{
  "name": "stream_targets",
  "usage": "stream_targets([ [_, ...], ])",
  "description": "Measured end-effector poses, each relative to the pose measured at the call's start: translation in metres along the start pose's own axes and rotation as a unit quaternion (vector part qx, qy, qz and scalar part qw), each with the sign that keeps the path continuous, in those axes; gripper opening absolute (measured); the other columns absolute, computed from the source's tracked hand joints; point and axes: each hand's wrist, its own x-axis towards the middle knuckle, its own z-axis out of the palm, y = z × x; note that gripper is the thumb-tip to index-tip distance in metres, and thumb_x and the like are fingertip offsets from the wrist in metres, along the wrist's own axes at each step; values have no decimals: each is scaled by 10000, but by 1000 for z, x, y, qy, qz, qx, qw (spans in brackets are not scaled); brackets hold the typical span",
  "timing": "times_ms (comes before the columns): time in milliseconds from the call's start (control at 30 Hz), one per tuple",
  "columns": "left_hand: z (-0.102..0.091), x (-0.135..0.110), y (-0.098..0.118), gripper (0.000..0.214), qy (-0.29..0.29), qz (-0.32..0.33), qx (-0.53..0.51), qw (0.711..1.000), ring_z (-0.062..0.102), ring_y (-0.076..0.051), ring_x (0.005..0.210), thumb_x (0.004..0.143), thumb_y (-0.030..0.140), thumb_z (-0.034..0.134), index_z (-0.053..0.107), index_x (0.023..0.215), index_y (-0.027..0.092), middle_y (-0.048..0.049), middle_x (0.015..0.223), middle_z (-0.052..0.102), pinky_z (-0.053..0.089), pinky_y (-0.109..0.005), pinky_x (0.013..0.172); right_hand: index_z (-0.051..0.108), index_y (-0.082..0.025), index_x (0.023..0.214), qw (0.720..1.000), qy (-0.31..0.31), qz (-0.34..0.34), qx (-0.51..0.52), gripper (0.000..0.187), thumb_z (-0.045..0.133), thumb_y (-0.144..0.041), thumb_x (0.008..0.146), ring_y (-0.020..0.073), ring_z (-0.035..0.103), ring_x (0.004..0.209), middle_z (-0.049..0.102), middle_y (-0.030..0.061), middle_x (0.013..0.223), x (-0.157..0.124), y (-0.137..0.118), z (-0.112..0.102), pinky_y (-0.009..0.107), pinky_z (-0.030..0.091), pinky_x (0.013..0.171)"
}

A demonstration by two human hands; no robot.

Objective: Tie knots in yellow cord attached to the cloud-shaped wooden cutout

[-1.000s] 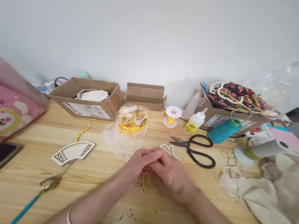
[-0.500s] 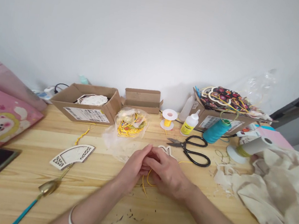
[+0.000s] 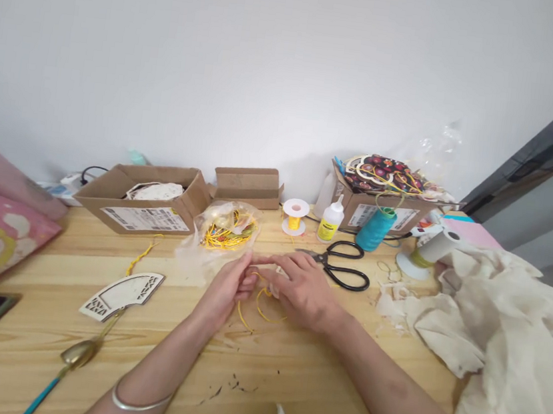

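Observation:
Yellow cord [image 3: 260, 306] hangs in loops between my hands, its loose end trailing over the wooden table. My left hand [image 3: 229, 285] is closed with the fingers curled round the cord, thumb on top. My right hand [image 3: 304, 288] reaches toward the left fingertips; its fingers are bent together at the cord, and what lies under the palm is mostly hidden. A pale cut-out piece [image 3: 275, 286] shows partly beneath the right fingers. Just beyond the right hand lie black-handled scissors [image 3: 348, 269], blades partly covered.
Behind stand a spool of yellow cord [image 3: 294, 223], a glue bottle [image 3: 330, 222], a teal thread cone [image 3: 375, 231] and cardboard boxes [image 3: 179, 216]. A plastic bag [image 3: 195, 251] holds yellow cords. Left are a fan-shaped piece [image 3: 125, 292] and a spoon [image 3: 80, 352]; right, crumpled cloth [image 3: 515, 357].
My hands have moved apart a little, and the right one has flattened and opened out from the left. More of the yellow cord shows between them. The whole view has shifted slightly.

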Motion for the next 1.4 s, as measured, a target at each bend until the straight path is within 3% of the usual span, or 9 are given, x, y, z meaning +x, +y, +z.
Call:
stream_targets([
  [167,-1,-1,6,425,55,76,198,976,259,-46,392,676,473,444,570,878,120,65,456,291,165,-157,364,572,-187,721,1000,-1,30,2,110,496,-151,651,158,367,735,484,37,774,-4,1,0,299,277,652],
  [300,0,0,6,369,13,108,336,935,343,-64,443,677,442,450,602,744,113,37,479,422,259,-175,417,560,-173,632,999,-1,28,20,64,504,-202,618,142,349,681,452,22,695,-6,-1,2,290,252,627],
  [433,-3,1,2,352,-34,127,411,902,416,-90,490,656,428,464,613,675,110,2,545,533,309,-192,454,547,-170,575,999,-3,31,14,65,500,-204,605,129,342,641,448,11,635,-6,1,4,282,222,599],
  [833,-6,-1,4,337,-112,132,541,823,445,-113,523,670,430,435,606,701,141,-3,601,567,328,-209,482,558,-169,556,998,-17,53,-31,171,480,-283,656,139,358,642,492,20,614,-6,11,12,278,195,567],
  [967,-6,-4,7,311,-134,132,549,814,480,-131,567,680,410,428,598,745,158,-10,657,590,349,-219,516,553,-163,547,997,-16,62,-40,187,461,-266,673,134,354,629,495,23,610,-5,13,15,275,197,565],
  [1167,-8,1,8,285,-108,130,553,816,500,-140,599,685,396,420,588,744,174,-7,685,609,356,-225,539,556,-163,572,996,-12,72,-45,182,463,-274,681,144,380,661,510,27,629,-1,17,19,275,230,594],
  [1400,-4,12,20,270,-88,136,609,776,488,-132,537,674,380,414,595,708,182,-3,622,599,331,-218,497,583,-159,633,990,-60,94,-82,177,477,-292,682,166,416,677,537,47,651,11,17,18,278,249,579],
])
